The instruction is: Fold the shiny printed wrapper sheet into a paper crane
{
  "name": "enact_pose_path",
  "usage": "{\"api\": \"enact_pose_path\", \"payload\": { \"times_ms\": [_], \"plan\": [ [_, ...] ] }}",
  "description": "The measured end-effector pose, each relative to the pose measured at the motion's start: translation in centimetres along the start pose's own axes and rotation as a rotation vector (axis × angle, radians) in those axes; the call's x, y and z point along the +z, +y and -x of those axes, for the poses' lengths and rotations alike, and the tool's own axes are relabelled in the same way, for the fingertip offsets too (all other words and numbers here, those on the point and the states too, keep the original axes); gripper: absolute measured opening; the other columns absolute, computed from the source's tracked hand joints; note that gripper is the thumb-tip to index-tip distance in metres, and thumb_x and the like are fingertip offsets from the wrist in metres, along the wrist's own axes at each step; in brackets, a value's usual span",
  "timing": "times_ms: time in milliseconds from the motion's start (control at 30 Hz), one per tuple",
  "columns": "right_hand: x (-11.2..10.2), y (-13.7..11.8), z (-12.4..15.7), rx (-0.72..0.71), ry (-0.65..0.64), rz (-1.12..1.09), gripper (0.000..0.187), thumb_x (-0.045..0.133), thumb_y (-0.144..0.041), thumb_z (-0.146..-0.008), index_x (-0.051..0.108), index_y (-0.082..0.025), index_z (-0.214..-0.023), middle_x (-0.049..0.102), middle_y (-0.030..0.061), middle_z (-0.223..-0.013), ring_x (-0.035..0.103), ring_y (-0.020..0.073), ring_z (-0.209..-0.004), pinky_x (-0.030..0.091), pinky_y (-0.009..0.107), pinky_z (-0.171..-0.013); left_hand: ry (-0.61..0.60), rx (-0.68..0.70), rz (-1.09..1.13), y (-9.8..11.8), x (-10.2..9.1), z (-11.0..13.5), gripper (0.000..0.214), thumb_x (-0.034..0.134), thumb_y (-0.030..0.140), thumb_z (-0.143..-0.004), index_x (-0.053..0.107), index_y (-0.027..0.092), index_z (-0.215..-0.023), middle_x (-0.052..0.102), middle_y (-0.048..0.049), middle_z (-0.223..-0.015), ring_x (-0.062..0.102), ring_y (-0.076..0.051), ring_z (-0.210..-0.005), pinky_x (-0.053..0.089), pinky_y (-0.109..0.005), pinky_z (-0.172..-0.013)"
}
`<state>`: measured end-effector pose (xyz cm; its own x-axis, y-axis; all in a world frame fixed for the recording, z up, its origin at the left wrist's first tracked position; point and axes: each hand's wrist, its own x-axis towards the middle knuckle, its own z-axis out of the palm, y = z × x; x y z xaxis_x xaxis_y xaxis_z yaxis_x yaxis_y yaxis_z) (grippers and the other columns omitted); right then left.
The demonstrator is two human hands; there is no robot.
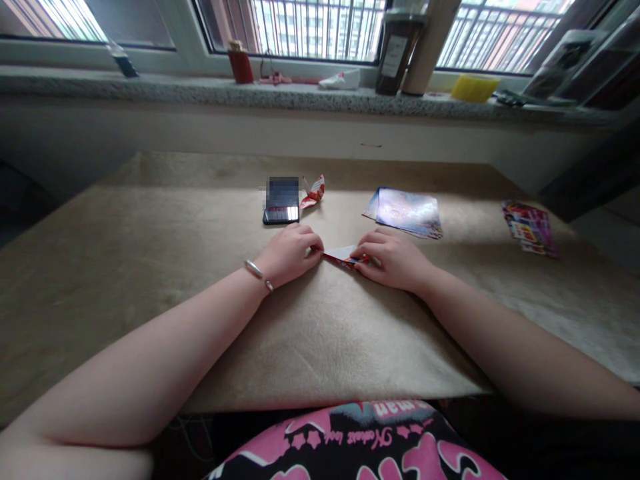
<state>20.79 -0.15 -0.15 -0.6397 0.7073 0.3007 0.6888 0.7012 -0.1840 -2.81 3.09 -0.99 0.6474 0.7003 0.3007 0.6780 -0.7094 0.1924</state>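
Note:
Between my hands, low over the table, is a small piece of folded paper (340,255), white on one face and red printed on the other. My left hand (291,252), with a silver bangle at the wrist, pinches its left end. At the right end, my right hand (387,259) grips the paper between thumb and fingers, hiding part of it. A dark phone (282,199) lies just beyond my left hand. Beside the phone stands a red and white folded paper piece (313,192). Past my right hand rests a small stack of glossy printed sheets (407,210).
More colourful printed cards (530,227) lie at the table's right side. Behind the tan-covered table (150,267), a stone windowsill (175,93) holds a red container (241,63), a dark lidded jar (397,57) and a yellow item (474,88).

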Motion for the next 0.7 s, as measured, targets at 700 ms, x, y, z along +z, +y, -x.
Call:
{"api": "enact_pose_path", "payload": {
  "times_ms": [700],
  "plan": [
    [1.4,-1.0,-0.9,0.163,0.041,-0.141,0.011,0.054,-0.024,-0.08,0.064,-0.018,-0.08,0.062,0.0033,-0.074,0.052,0.0146,-0.073,0.038,0.025,-0.066,-0.029,0.186,-0.054,1.2,-0.3,-0.2,0.015,0.053,0.028,-0.084,0.064,0.018,-0.082,0.062,-0.0039,-0.081,0.052,-0.016,-0.077,0.039,-0.026,-0.069]
  ]
}}
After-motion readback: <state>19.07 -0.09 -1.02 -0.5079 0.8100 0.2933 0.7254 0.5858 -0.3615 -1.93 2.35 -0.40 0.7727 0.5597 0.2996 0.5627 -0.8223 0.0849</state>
